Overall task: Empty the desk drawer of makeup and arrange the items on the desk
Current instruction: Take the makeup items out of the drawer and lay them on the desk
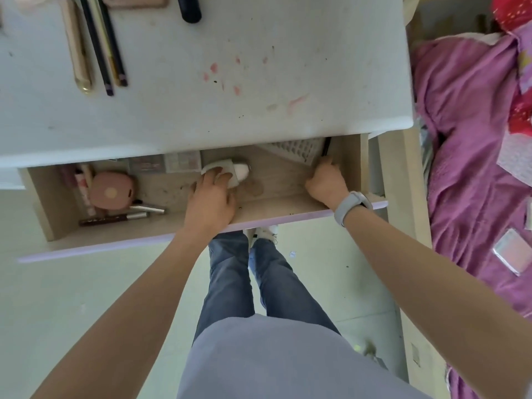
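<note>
Both hands reach into the open light-wood drawer (161, 220) under the pale desk (201, 110).
Left hand (211, 197) grips a white rounded container (230, 169) at 12 o'clock; right hand (326, 182) curls on a slim black stick (326, 146) at 1 o'clock.

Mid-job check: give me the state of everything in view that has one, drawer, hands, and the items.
Drawer: pulled open, items still inside.
Left hand: in the drawer, fingers on a white item.
Right hand: at the drawer's back right, on a thin dark item; grip unclear.
Pink compact: closed, in the drawer.
Pencils: lying on the desk.
</note>
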The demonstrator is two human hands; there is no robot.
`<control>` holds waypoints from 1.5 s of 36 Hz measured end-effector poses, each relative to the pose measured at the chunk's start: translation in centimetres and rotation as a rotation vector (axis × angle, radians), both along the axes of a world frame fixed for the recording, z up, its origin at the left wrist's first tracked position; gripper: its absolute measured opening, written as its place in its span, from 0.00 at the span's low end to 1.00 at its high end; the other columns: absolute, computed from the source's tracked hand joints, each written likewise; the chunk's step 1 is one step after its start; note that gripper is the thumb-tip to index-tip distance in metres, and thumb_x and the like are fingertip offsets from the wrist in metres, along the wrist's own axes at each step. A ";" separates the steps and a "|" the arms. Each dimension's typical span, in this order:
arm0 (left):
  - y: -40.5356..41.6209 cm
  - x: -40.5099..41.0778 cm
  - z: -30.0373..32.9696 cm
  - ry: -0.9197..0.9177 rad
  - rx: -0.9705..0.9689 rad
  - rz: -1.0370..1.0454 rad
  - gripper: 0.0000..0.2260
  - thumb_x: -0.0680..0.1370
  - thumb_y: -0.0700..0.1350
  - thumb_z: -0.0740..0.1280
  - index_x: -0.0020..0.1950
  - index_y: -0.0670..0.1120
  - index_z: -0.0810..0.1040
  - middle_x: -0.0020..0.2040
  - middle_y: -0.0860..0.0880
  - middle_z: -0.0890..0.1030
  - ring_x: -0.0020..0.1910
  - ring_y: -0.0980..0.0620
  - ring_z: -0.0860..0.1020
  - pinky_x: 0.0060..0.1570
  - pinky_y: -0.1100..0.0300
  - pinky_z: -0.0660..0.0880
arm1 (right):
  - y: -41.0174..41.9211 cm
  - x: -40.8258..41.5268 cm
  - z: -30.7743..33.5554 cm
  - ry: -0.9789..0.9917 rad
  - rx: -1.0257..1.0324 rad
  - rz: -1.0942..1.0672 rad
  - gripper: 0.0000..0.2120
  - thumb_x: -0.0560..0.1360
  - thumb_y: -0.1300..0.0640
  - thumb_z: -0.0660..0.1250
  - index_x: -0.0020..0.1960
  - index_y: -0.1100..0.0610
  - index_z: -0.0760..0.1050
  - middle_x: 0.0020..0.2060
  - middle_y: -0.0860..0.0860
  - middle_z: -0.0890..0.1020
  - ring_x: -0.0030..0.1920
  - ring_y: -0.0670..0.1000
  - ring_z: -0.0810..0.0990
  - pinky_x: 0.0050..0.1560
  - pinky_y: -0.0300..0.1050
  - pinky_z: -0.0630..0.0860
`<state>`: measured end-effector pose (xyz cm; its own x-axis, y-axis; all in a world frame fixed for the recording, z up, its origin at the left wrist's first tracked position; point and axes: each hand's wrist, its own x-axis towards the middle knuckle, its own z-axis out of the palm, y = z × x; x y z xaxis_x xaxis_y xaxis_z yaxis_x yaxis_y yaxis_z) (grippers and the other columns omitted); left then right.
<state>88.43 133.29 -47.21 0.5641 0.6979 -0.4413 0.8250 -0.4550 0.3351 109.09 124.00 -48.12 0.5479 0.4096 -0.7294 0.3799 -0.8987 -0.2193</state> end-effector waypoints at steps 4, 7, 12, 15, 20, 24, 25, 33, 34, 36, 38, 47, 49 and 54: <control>0.6 1.2 -0.3 0.097 -0.007 0.116 0.23 0.76 0.44 0.65 0.69 0.41 0.64 0.68 0.39 0.64 0.66 0.38 0.64 0.62 0.44 0.65 | 1.0 0.8 -0.4 -0.058 -0.030 -0.138 0.17 0.76 0.67 0.58 0.63 0.69 0.62 0.60 0.64 0.72 0.58 0.62 0.76 0.53 0.51 0.74; 0.8 1.8 -0.8 0.194 -0.030 0.105 0.26 0.76 0.46 0.66 0.70 0.42 0.62 0.67 0.40 0.64 0.66 0.38 0.63 0.60 0.45 0.64 | 1.4 0.9 -0.9 -0.035 -0.053 -0.137 0.03 0.75 0.67 0.57 0.47 0.65 0.69 0.44 0.60 0.77 0.51 0.60 0.79 0.47 0.48 0.76; 1.3 1.6 -1.3 0.240 -0.087 0.078 0.23 0.75 0.51 0.68 0.66 0.43 0.68 0.65 0.40 0.64 0.64 0.38 0.63 0.59 0.46 0.65 | 1.3 0.9 -1.1 -0.038 -0.048 -0.178 0.09 0.74 0.67 0.59 0.35 0.61 0.68 0.35 0.56 0.74 0.41 0.59 0.78 0.36 0.42 0.70; 1.6 1.2 -1.2 0.197 -0.189 0.116 0.24 0.74 0.51 0.70 0.65 0.42 0.70 0.65 0.40 0.63 0.63 0.38 0.65 0.60 0.45 0.69 | 1.0 0.7 -0.3 -0.010 -0.025 -0.196 0.12 0.73 0.64 0.58 0.31 0.58 0.65 0.29 0.53 0.72 0.31 0.53 0.72 0.30 0.39 0.65; 1.4 0.6 0.2 0.109 -0.274 0.080 0.22 0.73 0.49 0.70 0.65 0.44 0.72 0.62 0.41 0.70 0.58 0.39 0.72 0.57 0.47 0.71 | 0.8 0.3 2.6 -0.039 -0.014 -0.139 0.09 0.72 0.59 0.59 0.33 0.57 0.67 0.31 0.53 0.75 0.33 0.55 0.74 0.35 0.41 0.67; 0.9 0.0 2.6 0.032 -0.301 0.078 0.20 0.74 0.50 0.69 0.65 0.48 0.71 0.60 0.45 0.77 0.56 0.43 0.76 0.53 0.51 0.73 | -0.2 -0.3 4.5 -0.104 0.034 -0.105 0.10 0.74 0.54 0.59 0.36 0.58 0.66 0.38 0.56 0.77 0.39 0.57 0.74 0.39 0.44 0.67; 0.8 -0.1 3.3 0.018 -0.315 0.089 0.20 0.74 0.51 0.68 0.65 0.49 0.70 0.58 0.46 0.78 0.54 0.44 0.76 0.52 0.51 0.74 | -0.5 -0.4 4.9 -0.094 0.037 -0.102 0.11 0.74 0.53 0.59 0.37 0.59 0.66 0.38 0.56 0.76 0.38 0.57 0.74 0.39 0.44 0.67; 0.6 -0.6 8.2 -0.269 -0.430 0.257 0.12 0.75 0.51 0.68 0.56 0.50 0.73 0.45 0.55 0.77 0.42 0.57 0.75 0.38 0.66 0.70 | -2.0 -1.3 9.6 0.109 0.025 -0.019 0.15 0.76 0.55 0.59 0.32 0.60 0.65 0.25 0.52 0.68 0.27 0.49 0.65 0.31 0.40 0.63; 0.7 -0.7 8.6 -0.307 -0.443 0.301 0.10 0.75 0.50 0.68 0.54 0.51 0.73 0.44 0.57 0.76 0.41 0.60 0.74 0.36 0.68 0.68 | -1.9 -1.3 10.2 0.136 0.022 0.000 0.14 0.76 0.56 0.60 0.33 0.61 0.67 0.26 0.53 0.69 0.27 0.50 0.65 0.31 0.39 0.63; 1.0 -0.8 9.3 -0.371 -0.443 0.369 0.08 0.75 0.50 0.68 0.51 0.50 0.73 0.43 0.58 0.76 0.41 0.62 0.74 0.34 0.69 0.68 | -1.8 -1.1 11.4 0.208 0.028 0.052 0.13 0.75 0.57 0.60 0.37 0.63 0.75 0.27 0.54 0.72 0.27 0.49 0.66 0.33 0.39 0.65; 1.6 -1.0 9.9 -0.441 -0.433 0.438 0.09 0.75 0.51 0.68 0.51 0.50 0.74 0.43 0.58 0.77 0.40 0.61 0.74 0.33 0.70 0.68 | -1.5 -1.0 12.5 0.297 0.020 0.134 0.14 0.76 0.58 0.58 0.39 0.64 0.77 0.26 0.51 0.74 0.24 0.45 0.67 0.31 0.36 0.66; 5.9 -2.3 12.5 -0.823 -0.335 0.837 0.09 0.79 0.46 0.64 0.59 0.48 0.73 0.48 0.56 0.77 0.46 0.60 0.75 0.40 0.66 0.73 | 1.8 -0.7 15.9 0.547 0.184 0.118 0.11 0.80 0.59 0.56 0.43 0.56 0.75 0.29 0.49 0.74 0.28 0.45 0.68 0.32 0.33 0.66; 7.2 -2.5 12.6 -0.846 -0.323 0.878 0.10 0.79 0.45 0.63 0.60 0.47 0.72 0.49 0.55 0.76 0.46 0.59 0.75 0.41 0.63 0.74 | 3.2 -1.2 15.7 0.545 0.262 0.033 0.10 0.80 0.60 0.56 0.45 0.57 0.75 0.29 0.49 0.73 0.29 0.46 0.68 0.32 0.33 0.66; 10.6 -2.2 12.2 -0.800 -0.280 0.958 0.13 0.79 0.44 0.63 0.63 0.45 0.70 0.51 0.50 0.76 0.44 0.58 0.76 0.42 0.64 0.73 | 8.3 -3.9 14.4 0.417 0.438 -0.111 0.10 0.80 0.61 0.56 0.46 0.56 0.75 0.28 0.50 0.71 0.28 0.47 0.68 0.33 0.39 0.65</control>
